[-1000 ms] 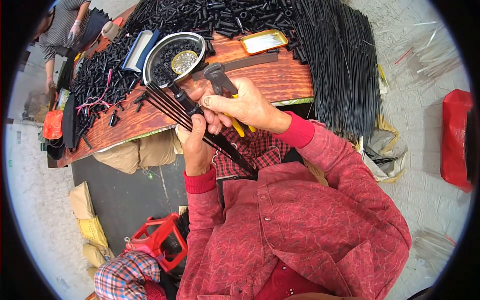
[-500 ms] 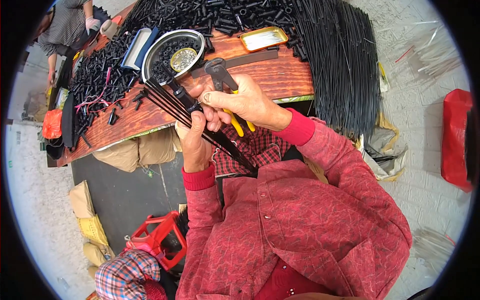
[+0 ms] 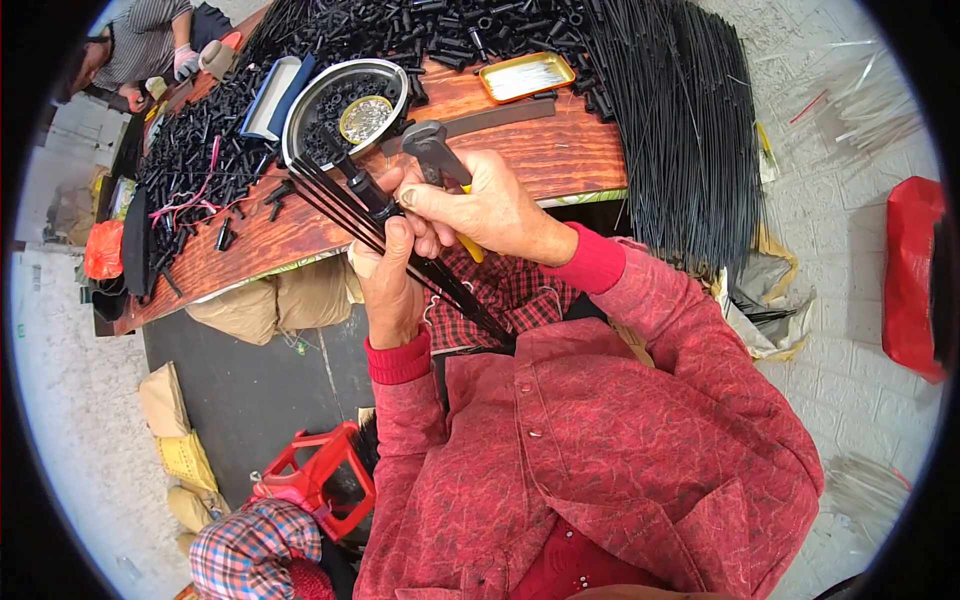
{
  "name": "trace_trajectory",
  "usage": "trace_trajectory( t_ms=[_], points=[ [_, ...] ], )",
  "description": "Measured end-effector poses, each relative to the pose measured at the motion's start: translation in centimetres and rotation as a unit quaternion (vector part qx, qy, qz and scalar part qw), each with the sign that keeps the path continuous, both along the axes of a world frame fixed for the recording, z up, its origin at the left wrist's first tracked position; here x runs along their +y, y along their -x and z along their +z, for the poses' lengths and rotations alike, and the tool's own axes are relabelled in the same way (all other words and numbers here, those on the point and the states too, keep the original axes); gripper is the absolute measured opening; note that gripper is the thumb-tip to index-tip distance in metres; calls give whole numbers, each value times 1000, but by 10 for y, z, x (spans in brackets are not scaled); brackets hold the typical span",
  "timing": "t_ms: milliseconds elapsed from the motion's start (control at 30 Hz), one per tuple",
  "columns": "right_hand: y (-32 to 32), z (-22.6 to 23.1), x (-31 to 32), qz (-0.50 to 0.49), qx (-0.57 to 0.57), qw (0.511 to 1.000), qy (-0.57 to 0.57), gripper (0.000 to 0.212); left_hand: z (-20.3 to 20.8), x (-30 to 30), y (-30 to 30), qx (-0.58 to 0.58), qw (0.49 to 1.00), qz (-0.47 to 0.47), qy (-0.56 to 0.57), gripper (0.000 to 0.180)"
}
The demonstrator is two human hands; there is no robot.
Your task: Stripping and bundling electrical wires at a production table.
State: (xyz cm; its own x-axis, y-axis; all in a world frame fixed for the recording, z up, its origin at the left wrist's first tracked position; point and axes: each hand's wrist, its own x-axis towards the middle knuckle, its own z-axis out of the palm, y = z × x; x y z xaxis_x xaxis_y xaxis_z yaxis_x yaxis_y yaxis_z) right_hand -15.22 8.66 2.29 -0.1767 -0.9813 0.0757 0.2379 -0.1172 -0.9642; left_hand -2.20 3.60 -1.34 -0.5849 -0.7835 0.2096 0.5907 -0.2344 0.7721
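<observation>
My left hand (image 3: 388, 290) is closed round a bundle of thin black rods (image 3: 335, 205), which slants down toward my lap. A black tubular fitting (image 3: 370, 193) stands among the rods, just past my left thumb. Gripped in my right hand (image 3: 505, 210) is a pair of pincers (image 3: 433, 150) with a dark metal head and yellow handles. The pincer head points up and away, beside the fitting and not round it. My right fingertips meet the left ones at the fitting's near end, so whatever small thing may be pinched there is hidden.
On the wooden table (image 3: 560, 150) are heaped black tubular parts (image 3: 440, 25), a metal bowl (image 3: 300, 120) with a small dish of shiny bits, a yellow tray (image 3: 528, 77) and long black rods (image 3: 690, 130). A red stool (image 3: 335, 480) stands lower left. Far left, a co-worker's gloved hand (image 3: 186, 62) shows.
The pincers have turned in my right hand, their head now side-on and their handles more covered by the palm. My left hand stays put. The co-worker has shifted at the far left.
</observation>
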Motion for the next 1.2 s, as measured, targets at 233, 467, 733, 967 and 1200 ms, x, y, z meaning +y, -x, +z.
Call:
trace_trajectory(
  t_ms=[233, 467, 733, 967, 1200],
  points=[
    [-6, 6, 1, -58, 103, 993, 19, 17, -2, -2, -6, -45, 999, -8, 1, 53],
    [19, 5, 1, 123, -26, 992, -15, 29, -8, -6, -7, 62, 993, -98, -20, 60],
    [64, 79, 18, 159, 27, 987, -14, 39, -13, -16, -9, 89, 990, -109, -16, 62],
    [42, -13, 43, 114, -35, 980, -162, 39, -16, -22, -6, 97, 989, -107, -9, 57],
    [49, 19, 35, 273, 141, 931, -195, 34, -12, -19, -9, 81, 993, -85, 1, 53]
  ],
)
